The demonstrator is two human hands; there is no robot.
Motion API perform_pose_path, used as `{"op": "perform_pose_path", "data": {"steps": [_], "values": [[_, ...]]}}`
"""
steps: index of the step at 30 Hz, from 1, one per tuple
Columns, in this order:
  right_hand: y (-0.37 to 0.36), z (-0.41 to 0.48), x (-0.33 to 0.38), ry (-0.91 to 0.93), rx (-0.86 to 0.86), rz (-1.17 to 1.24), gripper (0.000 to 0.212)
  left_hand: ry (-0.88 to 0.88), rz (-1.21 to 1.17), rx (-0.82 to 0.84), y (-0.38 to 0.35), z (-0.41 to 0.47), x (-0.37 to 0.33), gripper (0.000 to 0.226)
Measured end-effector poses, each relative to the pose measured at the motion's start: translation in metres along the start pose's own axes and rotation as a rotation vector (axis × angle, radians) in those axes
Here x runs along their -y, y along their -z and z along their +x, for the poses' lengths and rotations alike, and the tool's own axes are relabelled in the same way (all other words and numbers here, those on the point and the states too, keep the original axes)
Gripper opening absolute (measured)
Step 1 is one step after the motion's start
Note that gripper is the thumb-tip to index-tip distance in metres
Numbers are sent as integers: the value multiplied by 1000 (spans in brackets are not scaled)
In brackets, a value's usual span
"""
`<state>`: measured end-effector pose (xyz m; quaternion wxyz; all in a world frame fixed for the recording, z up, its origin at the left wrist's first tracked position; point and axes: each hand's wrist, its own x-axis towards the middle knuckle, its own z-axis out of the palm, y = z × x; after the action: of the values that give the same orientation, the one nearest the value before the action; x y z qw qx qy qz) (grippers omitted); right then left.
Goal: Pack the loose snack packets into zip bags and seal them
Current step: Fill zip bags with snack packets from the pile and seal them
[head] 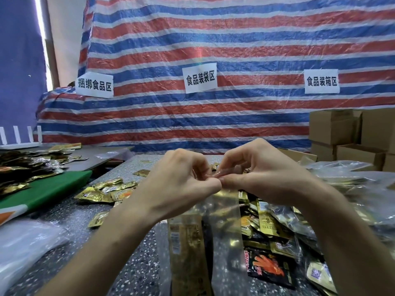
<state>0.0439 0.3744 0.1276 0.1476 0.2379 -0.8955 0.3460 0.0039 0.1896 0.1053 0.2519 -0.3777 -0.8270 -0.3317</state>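
Zip bag (pixel 224 214) at centre, hanging over the desk (pixel 132 253), its top edge pinched between left hand (pixel 177 184) and right hand (pixel 263 178). Loose packets (pixel 106 190) on desk to its left, packet heap (pixel 269 227) to its right. Board (pixel 53 189) far left, carrying another pile (pixel 21 165). Cardboard boxes (pixel 350 133) back right. Tarp (pixel 213 39) behind desk, signs (pixel 200 77) on it.
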Motion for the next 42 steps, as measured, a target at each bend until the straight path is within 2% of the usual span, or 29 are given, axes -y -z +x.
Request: {"op": "perform_pose_path", "data": {"steps": [9, 15, 25, 29, 30, 32, 34, 37, 42], "values": [[7, -1, -2, 16, 3, 28, 4, 48, -79, 65, 12, -5, 2, 17], [12, -3, -8, 19, -3, 118, 6, 13, -90, 56, 26, -13, 7, 8], [14, -2, -22, -4, 22, 126, 4, 11, -23, 60, 27, -24, 17, 6], [19, -3, -26, -5, 25, 161, 15, 52, -3, 92, 33, -28, 26, 8], [20, -4, -27, -2, 30, 171, 12, 50, 6, 101, 35, -29, 28, 8], [22, -5, -27, 2, 31, 176, 4, 70, 20, 111, 40, -31, 33, 12], [26, -8, -30, -12, 0, 182, 10, 107, 38, 146, 50, -35, 41, 18], [32, -11, -33, -61, -27, 239, 7, 129, -43, 190, 57, -43, 52, 25], [30, -16, -37, -152, 34, 279, 5, 147, -246, 74, 38, -48, 57, 15]]}}
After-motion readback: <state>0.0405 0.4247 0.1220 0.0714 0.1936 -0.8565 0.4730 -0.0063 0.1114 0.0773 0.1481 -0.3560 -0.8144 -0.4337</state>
